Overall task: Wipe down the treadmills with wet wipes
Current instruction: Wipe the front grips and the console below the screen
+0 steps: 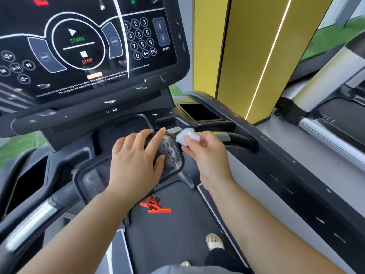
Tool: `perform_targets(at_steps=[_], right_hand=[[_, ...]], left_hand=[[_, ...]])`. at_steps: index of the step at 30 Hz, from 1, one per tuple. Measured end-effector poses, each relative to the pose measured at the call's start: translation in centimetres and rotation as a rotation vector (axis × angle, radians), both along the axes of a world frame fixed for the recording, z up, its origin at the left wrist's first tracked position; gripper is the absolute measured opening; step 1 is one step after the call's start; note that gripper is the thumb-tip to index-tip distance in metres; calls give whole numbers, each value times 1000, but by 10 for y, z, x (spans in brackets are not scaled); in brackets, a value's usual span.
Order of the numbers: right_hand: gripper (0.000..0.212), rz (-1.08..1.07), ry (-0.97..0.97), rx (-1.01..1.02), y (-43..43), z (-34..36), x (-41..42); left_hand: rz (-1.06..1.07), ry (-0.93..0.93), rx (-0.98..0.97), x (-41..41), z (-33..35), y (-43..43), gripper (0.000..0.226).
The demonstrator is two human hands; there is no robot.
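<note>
Bare forearms (79, 224) extended forward over the treadmill belt (167, 234). Left hand (136, 163) rested flat on the small control panel (172, 155) below the console (88, 46), fingers straight and spread, gripping nothing. Right hand (205, 153) pinched a crumpled white wet wipe (185, 136) between thumb and fingertips at the panel's upper right corner; contact could not be confirmed. Wet smears marked the panel face. A red safety clip (156, 206) was seen below the panel.

Yellow pillar (246, 56), bright light strip (269, 56), green turf (333, 36)
</note>
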State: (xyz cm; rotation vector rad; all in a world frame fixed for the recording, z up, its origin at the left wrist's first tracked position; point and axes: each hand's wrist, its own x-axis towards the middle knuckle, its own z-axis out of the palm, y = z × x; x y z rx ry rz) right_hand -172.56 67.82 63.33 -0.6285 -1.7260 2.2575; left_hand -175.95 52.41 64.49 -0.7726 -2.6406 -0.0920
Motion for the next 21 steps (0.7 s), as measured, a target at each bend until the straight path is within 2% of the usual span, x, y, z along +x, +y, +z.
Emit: perform_targets(at_steps=[3,5,7,10,17,21], right_hand=[[8,87,58,-187,5,15,-8],[9,217,75,-249,4,19,-7],[13,374,92,-210,2,22,-5],[14,649,110,-98,-6,31,-11],[11,1309,31,59,-54,28,-7],[9,1705,-24,188,-104,6,37]], left_hand=[[-23,-81,118,0,2,-1,52],[-21,-192,369,5,7,-2,51],[29,-282,634,15,14,-4,51],[151,-279,829,39,22,-8,45],[749,-246,1271,127,14,-19,23],[1165,-81,1339,212,-9,-23,15]])
